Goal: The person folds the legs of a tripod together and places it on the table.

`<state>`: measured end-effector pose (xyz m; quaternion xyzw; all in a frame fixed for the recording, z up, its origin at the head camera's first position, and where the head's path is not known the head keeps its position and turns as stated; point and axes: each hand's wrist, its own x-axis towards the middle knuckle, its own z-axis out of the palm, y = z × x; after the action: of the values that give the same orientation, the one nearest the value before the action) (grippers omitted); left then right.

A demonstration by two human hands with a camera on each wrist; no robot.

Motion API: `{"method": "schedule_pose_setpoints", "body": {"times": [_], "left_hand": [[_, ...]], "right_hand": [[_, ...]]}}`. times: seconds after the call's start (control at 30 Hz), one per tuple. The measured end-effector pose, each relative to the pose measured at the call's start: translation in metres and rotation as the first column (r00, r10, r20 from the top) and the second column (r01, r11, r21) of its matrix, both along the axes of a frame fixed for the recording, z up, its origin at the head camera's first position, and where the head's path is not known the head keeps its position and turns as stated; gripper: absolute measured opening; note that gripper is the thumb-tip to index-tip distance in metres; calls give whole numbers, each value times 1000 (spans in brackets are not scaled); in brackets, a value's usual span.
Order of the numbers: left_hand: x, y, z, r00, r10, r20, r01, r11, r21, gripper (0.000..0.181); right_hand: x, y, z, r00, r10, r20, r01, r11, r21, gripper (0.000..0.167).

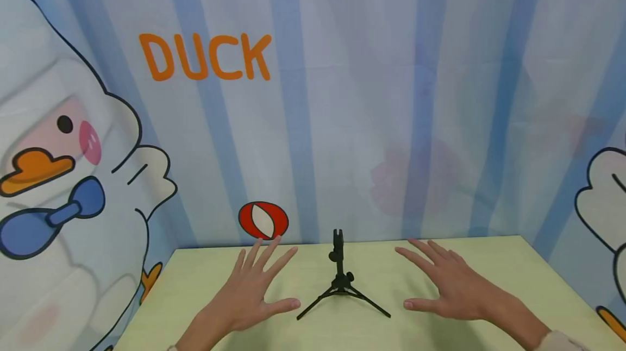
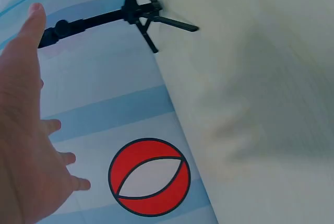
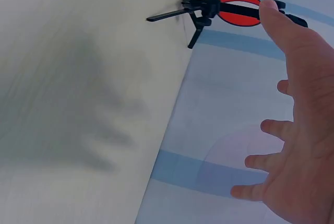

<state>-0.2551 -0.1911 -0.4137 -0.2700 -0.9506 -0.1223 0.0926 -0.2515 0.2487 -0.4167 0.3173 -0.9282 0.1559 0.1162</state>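
And here on the pale desk [image 1: 513, 272], a black tripod stand [image 1: 339, 264] is standing upright, roughly midway between the left and right edges and nearer the far edge than the hands' wrists are. Its three legs [image 1: 315, 304] are splaying outward, probably giving the slim column a steady base, while two knobs are sticking out from the shaft, likely for tightening its joints. Up top, a small forked end is pointing upward, gripping nothing.

Over on the left-edge side, the left hand [image 1: 249, 294] is hovering above the desk, fingers fanned wide, thumb reaching inward near a leg. Toward the right edge, the right hand [image 1: 452, 286] is mirroring it, spread just as wide and carrying nothing. Soft shadows are falling on the desktop, so both palms are evidently floating clear of it. They're flanking the stand without touching it, and those feet alone seem to be bearing its weight.
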Motion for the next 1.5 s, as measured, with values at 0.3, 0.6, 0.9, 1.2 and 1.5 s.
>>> {"method": "schedule_pose_setpoints", "body": {"times": [0.3, 0.6, 0.9, 1.2, 1.5], "left_hand": [[-8, 18, 17, 996, -82, 39, 69, 960, 270, 77], [-18, 39, 6, 989, -143, 38, 98, 830, 550, 64], [-30, 67, -6, 980, -197, 1, 141, 708, 692, 59], [-39, 92, -15, 970, -241, 17, 142, 624, 768, 57], [-44, 102, -19, 964, -265, 15, 152, 600, 786, 53]], "right_hand": [[-12, -12, 8, 991, 40, 131, -19, 988, -154, 75], [-20, -33, -11, 981, 79, 176, -34, 970, -241, 63], [-30, -54, -40, 916, 210, 343, -58, 914, -402, 45], [-44, -76, -65, 873, 276, 401, -69, 886, -459, 30], [-48, -84, -72, 805, 289, 518, -21, 887, -462, 27]]}}
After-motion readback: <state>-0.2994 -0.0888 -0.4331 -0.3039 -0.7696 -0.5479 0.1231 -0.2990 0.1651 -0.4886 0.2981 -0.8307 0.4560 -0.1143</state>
